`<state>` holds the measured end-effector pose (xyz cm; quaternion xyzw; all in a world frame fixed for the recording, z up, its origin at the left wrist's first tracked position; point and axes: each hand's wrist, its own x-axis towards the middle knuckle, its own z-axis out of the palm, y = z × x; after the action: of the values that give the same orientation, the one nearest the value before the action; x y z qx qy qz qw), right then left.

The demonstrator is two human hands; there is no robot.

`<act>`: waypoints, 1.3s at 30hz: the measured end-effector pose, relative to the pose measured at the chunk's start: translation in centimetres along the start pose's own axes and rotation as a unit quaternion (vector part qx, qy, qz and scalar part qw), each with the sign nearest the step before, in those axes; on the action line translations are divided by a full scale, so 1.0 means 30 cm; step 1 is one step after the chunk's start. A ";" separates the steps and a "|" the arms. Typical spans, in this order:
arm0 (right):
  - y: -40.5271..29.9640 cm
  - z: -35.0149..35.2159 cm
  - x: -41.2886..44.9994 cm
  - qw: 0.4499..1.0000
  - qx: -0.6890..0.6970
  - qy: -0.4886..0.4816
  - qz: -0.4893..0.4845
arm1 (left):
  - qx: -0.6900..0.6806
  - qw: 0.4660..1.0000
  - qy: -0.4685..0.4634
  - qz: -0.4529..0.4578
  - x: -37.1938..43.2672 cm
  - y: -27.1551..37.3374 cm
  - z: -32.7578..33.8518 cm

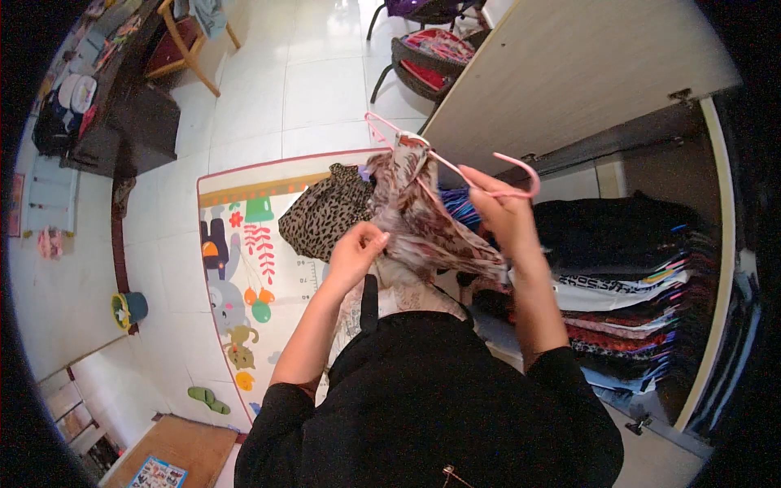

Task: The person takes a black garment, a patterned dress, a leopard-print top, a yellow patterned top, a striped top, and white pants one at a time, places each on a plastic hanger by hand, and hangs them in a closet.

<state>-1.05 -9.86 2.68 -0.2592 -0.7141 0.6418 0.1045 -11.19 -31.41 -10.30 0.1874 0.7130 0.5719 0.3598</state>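
Observation:
My right hand [503,213] grips a pink clothes hanger [518,194] near the base of its hook. From the hanger hangs a thin patterned garment [406,213] in brown, pink and white, partly blurred. Beside the garment's left edge is my left hand [360,247], thumb and fingertips brought close together; whether they pinch the cloth cannot be made out. Behind it, a leopard-print garment [320,213] lies over the printed mat [287,244]. Light-coloured cloth [415,296] shows just in front of my body, below the patterned garment.
To the right, an open wardrobe holds a dense row of hung clothes [616,293], with its door [579,73] standing open. Chairs [427,64] bearing hangers and other things stand beyond the mat. Green slippers [208,399] and a small bin [131,308] are at the left.

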 end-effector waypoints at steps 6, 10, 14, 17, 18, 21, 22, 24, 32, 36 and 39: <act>-0.422 -0.243 -0.187 0.991 -0.118 0.004 -0.068 | 0.214 0.946 0.093 0.226 0.167 0.256 0.041; -0.660 -0.414 -0.274 0.946 -0.250 0.094 -0.182 | 0.147 0.958 -0.083 0.231 0.271 0.448 0.158; -0.854 -0.623 -0.386 0.877 -0.357 0.235 -0.220 | 0.117 0.973 -0.046 0.196 0.407 0.472 0.232; -0.947 -0.756 -0.491 0.807 -0.444 0.296 -0.255 | 0.079 0.966 -0.067 0.237 0.393 0.563 0.255; -0.977 -0.792 -0.533 0.801 -0.445 0.299 -0.265 | 0.059 0.960 -0.071 0.262 0.416 0.549 0.276; -1.012 -0.865 -0.622 0.938 0.109 0.148 -0.293 | 0.006 0.963 -0.177 0.204 0.418 0.563 0.361; -1.009 -0.884 -0.631 0.881 -0.261 0.266 -0.290 | 0.003 0.956 -0.176 0.237 0.494 0.477 0.382; -1.000 -0.923 -0.638 0.682 -0.592 0.366 -0.225 | 0.109 0.950 -0.148 0.252 0.539 0.423 0.417; -0.952 -0.910 -0.558 0.723 -0.522 0.419 -0.174 | 0.216 0.956 -0.014 0.198 0.646 0.222 0.359; -0.819 -0.967 -0.536 0.759 -0.445 0.459 -0.128 | 0.194 0.969 -0.047 0.144 0.669 0.171 0.334; -0.657 -0.983 -0.491 0.857 -0.280 0.426 -0.076 | 0.178 0.974 -0.058 0.129 0.660 0.096 0.326</act>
<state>20.92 7.32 29.05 -0.4706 -0.7666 0.2317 0.3704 -17.76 -10.52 -14.34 0.3715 0.7515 0.4653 0.2842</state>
